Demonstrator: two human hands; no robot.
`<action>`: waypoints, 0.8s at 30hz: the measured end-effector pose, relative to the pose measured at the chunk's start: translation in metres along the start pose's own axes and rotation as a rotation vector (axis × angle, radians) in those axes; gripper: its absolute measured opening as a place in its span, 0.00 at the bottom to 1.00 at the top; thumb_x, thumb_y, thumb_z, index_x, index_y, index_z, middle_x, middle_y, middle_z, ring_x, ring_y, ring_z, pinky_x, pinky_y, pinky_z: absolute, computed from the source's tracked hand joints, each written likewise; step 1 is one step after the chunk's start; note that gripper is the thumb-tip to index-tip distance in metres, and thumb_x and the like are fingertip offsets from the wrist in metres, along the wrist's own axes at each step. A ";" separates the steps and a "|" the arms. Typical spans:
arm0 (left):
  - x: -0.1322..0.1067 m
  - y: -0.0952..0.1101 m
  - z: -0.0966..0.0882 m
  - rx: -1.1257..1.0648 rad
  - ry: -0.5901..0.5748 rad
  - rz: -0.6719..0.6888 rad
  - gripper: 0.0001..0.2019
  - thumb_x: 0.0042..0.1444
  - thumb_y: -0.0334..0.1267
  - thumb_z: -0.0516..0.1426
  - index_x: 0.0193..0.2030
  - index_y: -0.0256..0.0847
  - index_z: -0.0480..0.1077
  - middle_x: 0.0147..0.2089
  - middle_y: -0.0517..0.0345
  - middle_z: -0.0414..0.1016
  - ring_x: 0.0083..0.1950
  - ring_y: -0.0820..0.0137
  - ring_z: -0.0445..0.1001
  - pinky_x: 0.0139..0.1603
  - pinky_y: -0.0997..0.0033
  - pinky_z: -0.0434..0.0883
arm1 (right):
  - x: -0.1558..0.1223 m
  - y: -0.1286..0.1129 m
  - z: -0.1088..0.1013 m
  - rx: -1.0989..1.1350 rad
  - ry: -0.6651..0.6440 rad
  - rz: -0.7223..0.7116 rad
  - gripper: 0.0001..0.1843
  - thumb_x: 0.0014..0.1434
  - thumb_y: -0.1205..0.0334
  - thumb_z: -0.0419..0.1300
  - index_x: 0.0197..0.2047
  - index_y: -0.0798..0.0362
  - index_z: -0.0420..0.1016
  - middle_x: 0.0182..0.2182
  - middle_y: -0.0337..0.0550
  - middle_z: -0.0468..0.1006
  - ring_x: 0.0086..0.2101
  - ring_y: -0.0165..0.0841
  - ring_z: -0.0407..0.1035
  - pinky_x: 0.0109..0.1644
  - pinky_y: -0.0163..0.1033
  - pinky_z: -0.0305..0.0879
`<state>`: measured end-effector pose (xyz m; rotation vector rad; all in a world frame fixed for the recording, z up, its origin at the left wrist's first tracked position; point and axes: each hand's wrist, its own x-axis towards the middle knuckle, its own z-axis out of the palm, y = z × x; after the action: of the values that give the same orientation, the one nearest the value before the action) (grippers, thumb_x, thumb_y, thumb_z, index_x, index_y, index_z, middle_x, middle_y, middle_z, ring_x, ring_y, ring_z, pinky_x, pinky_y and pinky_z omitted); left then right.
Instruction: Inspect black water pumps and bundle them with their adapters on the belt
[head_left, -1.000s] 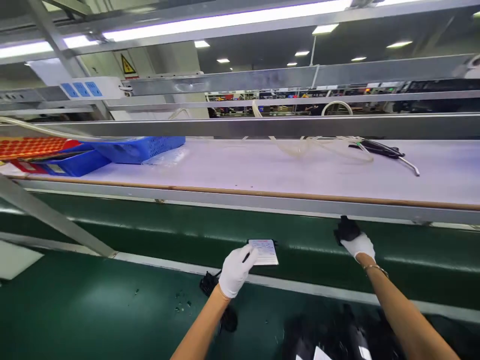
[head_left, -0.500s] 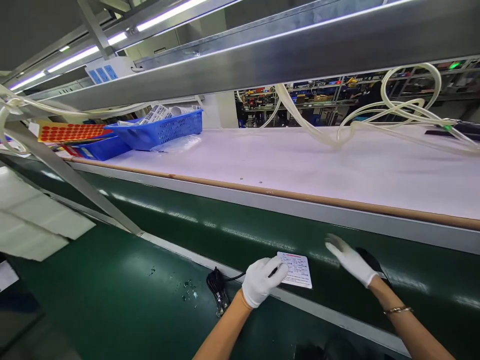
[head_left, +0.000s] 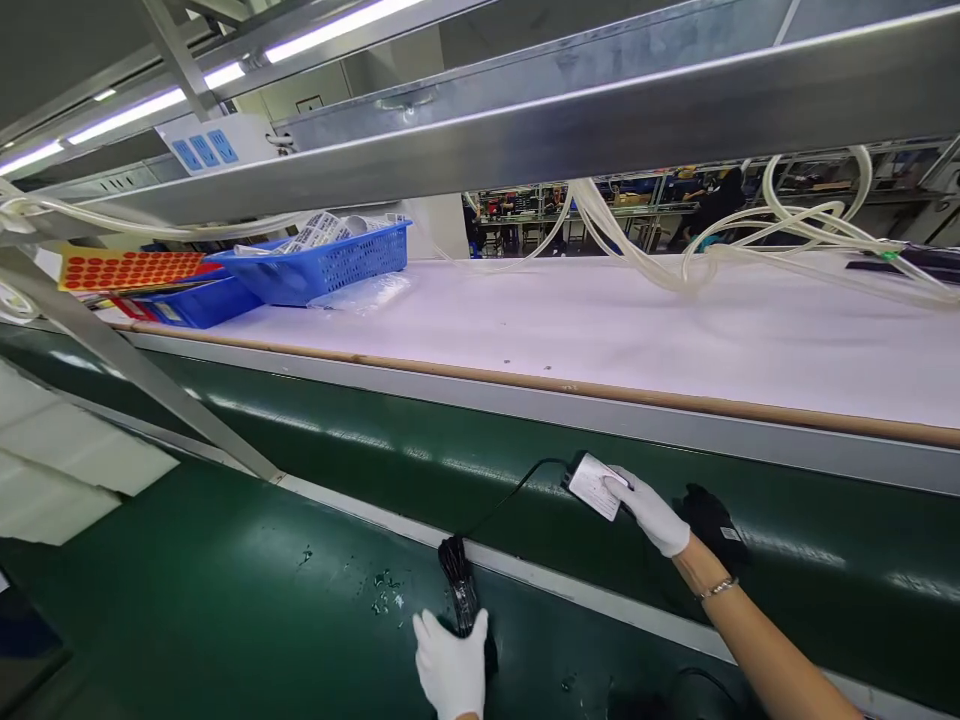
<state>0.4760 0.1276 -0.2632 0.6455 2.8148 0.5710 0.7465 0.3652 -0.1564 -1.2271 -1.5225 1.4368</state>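
Note:
My right hand (head_left: 651,512), in a white glove, grips a black power adapter with a white label (head_left: 592,484) over the green conveyor belt (head_left: 360,460). A thin black cable (head_left: 510,495) runs from the adapter down to a bundled black coil (head_left: 459,572). My left hand (head_left: 452,668), also gloved, closes on the lower end of that coil at the near green surface. A second black object (head_left: 712,522) lies on the belt just behind my right wrist.
A white worktable (head_left: 600,330) with a tan edge runs beyond the belt. Blue baskets (head_left: 322,265) and a sheet of red dots (head_left: 127,268) stand at its left end. Clear tubing (head_left: 750,250) loops over its right side. A slanted metal strut (head_left: 142,375) crosses at left.
My right hand moved left from the black object and took hold of the labelled adapter. My left hand let go of the adapter and dropped back to the cable coil.

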 end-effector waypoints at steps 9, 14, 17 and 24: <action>0.007 0.015 -0.025 -0.063 -0.644 -0.062 0.21 0.57 0.37 0.56 0.58 0.36 0.68 0.56 0.40 0.77 0.60 0.52 0.76 0.61 0.58 0.70 | 0.040 0.108 0.016 -0.145 0.342 0.142 0.31 0.65 0.36 0.56 0.55 0.54 0.74 0.44 0.49 0.83 0.41 0.39 0.79 0.49 0.51 0.76; 0.042 0.019 -0.065 -0.291 -0.965 -0.132 0.10 0.50 0.38 0.61 0.38 0.40 0.69 0.28 0.57 0.73 0.31 0.60 0.79 0.38 0.60 0.77 | 0.055 0.097 0.011 -0.345 0.263 0.040 0.31 0.58 0.40 0.61 0.55 0.54 0.76 0.47 0.61 0.81 0.53 0.57 0.75 0.57 0.66 0.69; 0.051 0.030 -0.098 -0.406 -1.111 -0.106 0.11 0.46 0.38 0.63 0.36 0.39 0.68 0.26 0.60 0.70 0.26 0.66 0.74 0.32 0.64 0.75 | 0.055 0.060 0.031 -0.456 0.118 -0.051 0.37 0.47 0.46 0.65 0.57 0.58 0.76 0.57 0.72 0.75 0.63 0.67 0.64 0.67 0.72 0.54; 0.051 0.051 -0.179 -0.512 -1.394 0.148 0.12 0.51 0.43 0.64 0.38 0.37 0.77 0.39 0.51 0.80 0.44 0.62 0.78 0.55 0.60 0.72 | -0.058 -0.068 0.166 -0.695 -0.859 -0.606 0.33 0.46 0.57 0.70 0.58 0.50 0.76 0.52 0.50 0.81 0.54 0.49 0.74 0.66 0.56 0.63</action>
<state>0.4010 0.1351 -0.0852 0.7168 1.2770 0.5132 0.5973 0.2620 -0.1059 -0.3262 -2.8323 1.0604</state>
